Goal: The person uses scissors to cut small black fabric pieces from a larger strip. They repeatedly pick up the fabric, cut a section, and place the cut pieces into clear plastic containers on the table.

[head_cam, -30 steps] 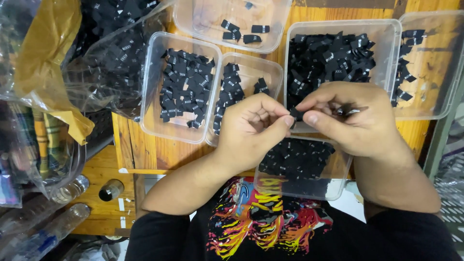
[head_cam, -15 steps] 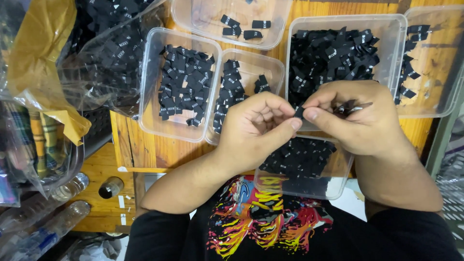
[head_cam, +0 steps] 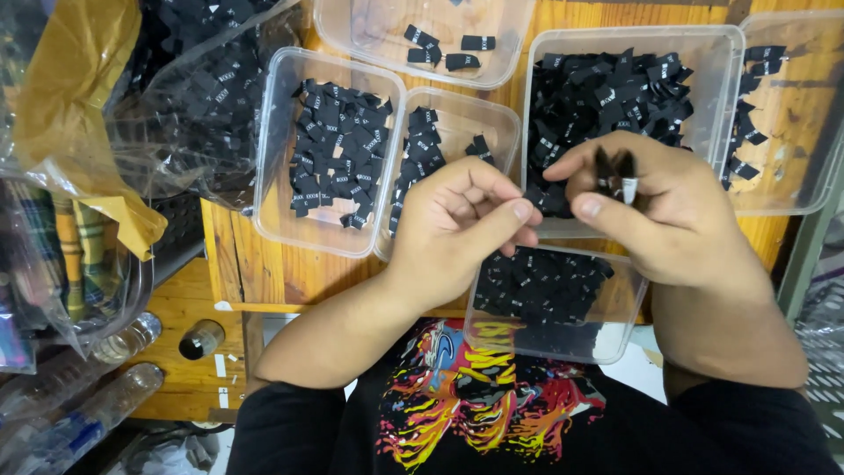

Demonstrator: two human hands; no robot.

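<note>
My right hand (head_cam: pixel 677 224) pinches a small bunch of black fabric labels (head_cam: pixel 613 170) between thumb and fingers, above a clear tub (head_cam: pixel 633 35) heaped with the same labels. My left hand (head_cam: pixel 457 224) is just left of it, fingers curled in and thumb stretched toward the right hand, with nothing visible in it. The two hands are a little apart. Under them, at the table's near edge, sits another clear tub (head_cam: pixel 607 347) holding black labels.
More clear tubs of black labels stand on the wooden table: a full one (head_cam: pixel 268 176) at left, one in the middle (head_cam: pixel 508 119), a nearly bare one (head_cam: pixel 352 40) at the top, one (head_cam: pixel 791 198) at right. A plastic bag of labels (head_cam: pixel 202 97) and bottles (head_cam: pixel 88 413) lie left.
The hands, earlier pinched together on a label, have drawn apart. My right hand has lifted with the bunch of labels; my left has let go.
</note>
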